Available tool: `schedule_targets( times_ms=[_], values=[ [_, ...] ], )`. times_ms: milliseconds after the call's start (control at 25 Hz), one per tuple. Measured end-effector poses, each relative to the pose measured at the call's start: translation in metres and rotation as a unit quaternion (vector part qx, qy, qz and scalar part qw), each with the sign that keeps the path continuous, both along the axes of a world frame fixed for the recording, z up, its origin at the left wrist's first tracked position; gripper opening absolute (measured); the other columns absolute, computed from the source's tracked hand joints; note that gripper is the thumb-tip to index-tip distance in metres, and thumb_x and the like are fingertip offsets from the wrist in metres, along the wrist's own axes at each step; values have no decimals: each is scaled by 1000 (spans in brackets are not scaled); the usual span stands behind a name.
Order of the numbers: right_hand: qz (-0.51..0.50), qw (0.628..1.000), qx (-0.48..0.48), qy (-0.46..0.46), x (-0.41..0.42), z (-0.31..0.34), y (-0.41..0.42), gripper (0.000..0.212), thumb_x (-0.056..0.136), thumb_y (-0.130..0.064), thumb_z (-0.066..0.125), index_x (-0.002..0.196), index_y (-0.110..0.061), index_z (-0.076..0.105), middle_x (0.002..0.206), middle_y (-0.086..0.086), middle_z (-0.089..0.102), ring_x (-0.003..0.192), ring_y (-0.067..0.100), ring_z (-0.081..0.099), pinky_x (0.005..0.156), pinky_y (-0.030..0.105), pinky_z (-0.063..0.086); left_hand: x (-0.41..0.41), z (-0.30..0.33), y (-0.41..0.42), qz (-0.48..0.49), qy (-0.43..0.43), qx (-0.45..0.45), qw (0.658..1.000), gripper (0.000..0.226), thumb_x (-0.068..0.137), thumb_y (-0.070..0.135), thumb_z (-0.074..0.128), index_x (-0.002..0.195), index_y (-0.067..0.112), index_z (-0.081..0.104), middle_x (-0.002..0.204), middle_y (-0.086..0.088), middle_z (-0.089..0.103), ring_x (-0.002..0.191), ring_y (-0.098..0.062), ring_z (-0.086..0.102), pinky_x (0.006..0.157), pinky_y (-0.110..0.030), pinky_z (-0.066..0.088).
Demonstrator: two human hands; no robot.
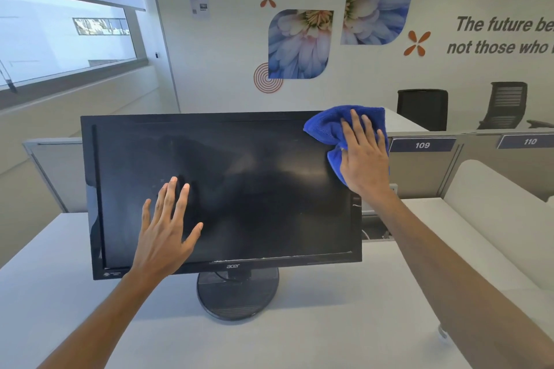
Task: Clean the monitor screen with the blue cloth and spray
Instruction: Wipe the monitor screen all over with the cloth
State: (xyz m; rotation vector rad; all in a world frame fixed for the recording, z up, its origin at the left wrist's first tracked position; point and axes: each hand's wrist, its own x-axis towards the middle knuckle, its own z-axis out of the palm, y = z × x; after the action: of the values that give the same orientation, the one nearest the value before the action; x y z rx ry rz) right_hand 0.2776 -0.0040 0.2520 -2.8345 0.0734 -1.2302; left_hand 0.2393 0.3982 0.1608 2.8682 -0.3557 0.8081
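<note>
On the white desk [329,338] in front of you stands the black Acer monitor [221,189], "acer" readable on the bottom bezel [233,266]. Small logo sticker at the lower-left bezel corner, too small to read. Screen is off, dark, with faint smears near the middle. It sits on a round black base [238,296], with a cable visible at the stand neck.

Your right hand [364,156] is flat, fingers extended and close together, palm pressing the blue microfibre cloth [326,126] against the monitor's upper-right corner. Cloth is bunched, overlapping the top and right bezel edges. Right forearm runs in from the lower right, extended up to that corner.

Your left hand [166,228] is open, fingers spread, holding nothing, over the lower-left part of the screen. Can't tell whether the fingertips actually touch the glass. Left forearm comes in from the lower left.

No spray bottle seen in view.

Behind the monitor: grey partition panels with number tags "109" [422,145] and "110" [530,141]. Wall lettering, cut off at the frame edge, reads "The future be…" over "not those who…" [503,36]. Blue flower decals [301,43] on the wall beside it. Two black office chairs [506,105] behind the partition on the right. Window [60,39] on the left.
</note>
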Motion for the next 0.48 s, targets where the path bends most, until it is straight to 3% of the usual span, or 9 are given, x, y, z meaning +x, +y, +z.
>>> schedule_targets(
  times_ms=[480],
  values=[
    [2,1000,-16,18,-58,-101,-4,58,90,-17,64,145,-13,45,159,6,31,146,31,29,116,52,29,-11,-11,9,0,25,-2,1000,80,89,65,20,154,18,13,162,-10,10,147,-34,18,116,-59,17]
  ],
)
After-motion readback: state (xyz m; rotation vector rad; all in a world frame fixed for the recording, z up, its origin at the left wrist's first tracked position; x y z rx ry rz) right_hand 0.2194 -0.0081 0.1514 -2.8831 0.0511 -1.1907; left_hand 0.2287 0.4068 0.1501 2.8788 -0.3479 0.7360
